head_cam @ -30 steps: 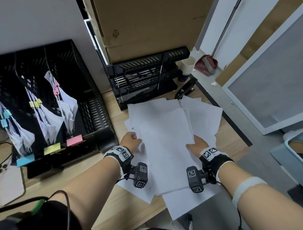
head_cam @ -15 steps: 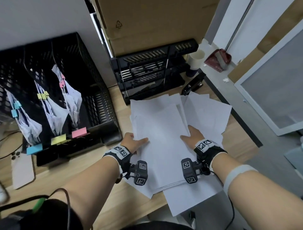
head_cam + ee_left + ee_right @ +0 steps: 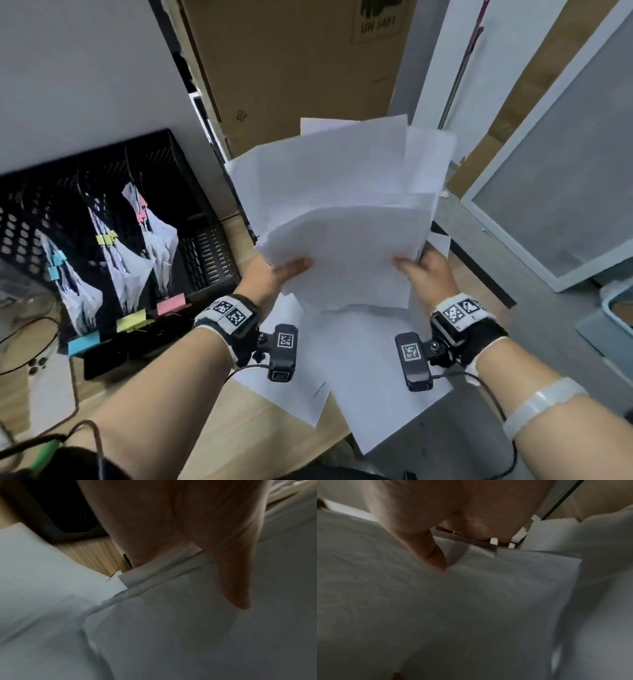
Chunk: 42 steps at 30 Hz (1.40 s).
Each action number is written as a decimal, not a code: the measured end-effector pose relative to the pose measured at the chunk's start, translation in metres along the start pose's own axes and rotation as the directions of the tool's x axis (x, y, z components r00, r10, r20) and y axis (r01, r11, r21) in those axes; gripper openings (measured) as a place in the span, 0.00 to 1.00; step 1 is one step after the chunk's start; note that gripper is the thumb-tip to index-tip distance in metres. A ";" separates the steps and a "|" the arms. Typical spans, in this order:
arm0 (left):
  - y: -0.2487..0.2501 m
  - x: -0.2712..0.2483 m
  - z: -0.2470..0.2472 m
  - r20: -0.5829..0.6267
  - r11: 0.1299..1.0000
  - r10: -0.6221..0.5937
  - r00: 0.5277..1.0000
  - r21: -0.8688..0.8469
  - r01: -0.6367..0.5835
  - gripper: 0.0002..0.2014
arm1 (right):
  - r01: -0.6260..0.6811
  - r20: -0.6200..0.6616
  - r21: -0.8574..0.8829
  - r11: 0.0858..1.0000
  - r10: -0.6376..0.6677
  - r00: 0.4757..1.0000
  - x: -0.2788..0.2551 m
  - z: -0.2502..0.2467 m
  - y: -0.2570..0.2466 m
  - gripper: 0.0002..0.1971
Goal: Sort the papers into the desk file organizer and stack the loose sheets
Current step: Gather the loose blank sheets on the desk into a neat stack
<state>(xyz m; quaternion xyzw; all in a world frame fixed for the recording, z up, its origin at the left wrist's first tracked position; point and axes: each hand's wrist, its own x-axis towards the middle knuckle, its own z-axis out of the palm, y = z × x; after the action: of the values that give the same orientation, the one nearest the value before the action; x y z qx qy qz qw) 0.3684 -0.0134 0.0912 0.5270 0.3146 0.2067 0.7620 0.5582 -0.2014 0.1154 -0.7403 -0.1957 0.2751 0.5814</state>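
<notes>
Loose sheets (image 3: 337, 212): an uneven fan of white paper held up off the desk between both hands, its far edges splayed and out of line, the top sheet bowed.
Left hand (image 3: 274, 275): grips the near left edge of the fan; the thumb (image 3: 235, 582) lies flat on the top sheet, and the other fingers go under the paper, so the hand is clamped on the sheets.
Right hand (image 3: 426, 274): grips the near right edge the same way, thumb (image 3: 429, 553) pressed on top, the remaining fingers curled beneath the bundle.
Sheets on the desk (image 3: 363, 377): a few more white pages lie flat below the raised fan, overlapping one another; the nearest one hangs over the near desk edge.
Desk (image 3: 219, 421): light wood, under the papers and both forearms.
File organizer (image 3: 113, 212): black mesh, on the left of the desk, well apart from the raised fan. Three of its slots hold clipped paper bundles, with blue, yellow and pink clips from left to right, and a matching coloured note sticks to the near edge of each slot.
Cardboard box (image 3: 294, 68): large and brown, standing at the far side behind the raised sheets.
Phone (image 3: 48, 387): white, lying at the near left beside the organizer, with a dark cable curling over it.
</notes>
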 end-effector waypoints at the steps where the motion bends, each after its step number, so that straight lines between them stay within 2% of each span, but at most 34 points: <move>1: 0.001 -0.006 0.002 0.044 0.999 0.020 0.999 0.040 -0.022 0.22 | -0.028 -0.009 0.021 0.999 0.029 1.000 -0.008 0.000 0.004 0.16; 3: 0.002 -0.017 0.007 0.096 0.990 0.034 0.995 0.135 -0.046 0.19 | -0.093 -0.060 0.042 0.995 0.095 0.994 -0.025 0.001 0.013 0.19; 4: -0.004 -0.017 0.006 0.111 0.984 0.038 0.993 0.171 -0.057 0.21 | -0.121 -0.101 0.035 0.992 0.124 0.987 -0.033 0.001 0.016 0.18; 6: -0.014 -0.018 0.004 0.129 0.967 0.062 0.990 0.239 -0.092 0.30 | -0.135 -0.164 0.032 0.990 0.139 0.977 -0.047 0.001 0.017 0.17; 9: -0.018 -0.018 0.004 0.092 0.912 0.113 0.989 0.385 -0.140 0.53 | -0.113 -0.188 -0.020 0.993 0.108 0.976 -0.059 0.000 0.010 0.14; 11: -0.016 -0.016 0.005 0.104 0.909 0.135 0.985 0.383 -0.165 0.64 | -0.126 -0.185 -0.033 0.991 0.118 0.976 -0.065 0.001 0.008 0.14; 12: -0.015 -0.016 0.006 0.128 0.914 0.123 0.984 0.371 -0.162 0.66 | -0.134 -0.190 -0.026 0.991 0.127 0.974 -0.068 0.001 0.008 0.14; 15: -0.016 -0.014 0.008 0.144 0.909 0.107 0.984 0.388 -0.155 0.64 | -0.158 -0.225 -0.012 0.987 0.151 0.962 -0.075 0.000 0.012 0.11; 18: -0.020 -0.013 0.006 0.066 0.914 0.059 0.996 0.397 -0.080 0.71 | -0.160 -0.257 0.006 0.987 0.156 0.954 -0.079 -0.003 0.013 0.07; 20: -0.019 -0.014 0.005 0.112 0.909 0.059 0.992 0.404 -0.100 0.73 | -0.150 -0.262 0.003 0.989 0.145 0.954 -0.079 -0.005 0.015 0.09; 22: -0.016 -0.015 0.009 0.187 0.882 0.081 0.979 0.444 -0.158 0.68 | -0.148 -0.265 0.008 0.989 0.145 0.953 -0.076 -0.007 0.021 0.08; 24: -0.012 -0.019 0.017 0.235 0.893 0.086 0.968 0.414 -0.179 0.57 | -0.140 -0.262 -0.002 0.990 0.135 0.956 -0.074 -0.009 0.025 0.10; 28: -0.005 -0.020 0.032 0.305 0.828 0.105 0.947 0.500 -0.253 0.25 | -0.145 -0.201 -0.085 0.986 0.126 0.972 -0.059 -0.018 0.029 0.13; 29: -0.005 -0.020 0.034 0.307 0.805 0.108 0.946 0.532 -0.264 0.20 | -0.151 -0.178 -0.102 0.983 0.132 0.975 -0.052 -0.021 0.032 0.14; 32: -0.008 -0.018 0.042 0.280 0.751 0.122 0.952 0.601 -0.273 0.17 | -0.129 -0.083 -0.162 0.978 0.117 0.990 -0.031 -0.031 0.037 0.14; 35: -0.013 -0.013 0.052 0.210 0.758 0.087 0.974 0.620 -0.202 0.13 | -0.124 0.017 -0.292 0.948 0.135 0.991 -0.008 -0.042 0.038 0.04; 36: -0.014 -0.010 0.056 0.157 0.777 0.078 0.984 0.609 -0.159 0.11 | -0.129 0.045 -0.341 0.931 0.153 0.987 -0.001 -0.044 0.037 0.06; 38: -0.014 -0.004 0.065 0.004 0.867 0.045 0.999 0.496 -0.041 0.06 | -0.109 0.092 -0.370 0.922 0.154 0.984 0.016 -0.049 0.035 0.09; 39: -0.012 -0.001 0.069 -0.071 0.909 0.030 0.997 0.416 0.002 0.08 | -0.086 0.106 -0.365 0.927 0.133 0.985 0.024 -0.051 0.033 0.13; 40: -0.009 0.002 0.073 -0.120 0.941 0.025 0.992 0.337 0.017 0.11 | -0.053 0.136 -0.339 0.939 0.104 0.985 0.032 -0.053 0.027 0.13; 42: -0.002 0.006 0.078 -0.183 0.978 0.018 0.983 0.208 0.021 0.09 | 0.011 0.202 -0.274 0.962 0.046 0.978 0.045 -0.054 0.014 0.08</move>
<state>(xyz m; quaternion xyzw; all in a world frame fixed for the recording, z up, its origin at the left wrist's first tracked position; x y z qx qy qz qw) 0.4271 -0.0625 0.1074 0.5828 0.4039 0.2196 0.6701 0.6274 -0.2180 0.1031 -0.7827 -0.2843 0.3259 0.4476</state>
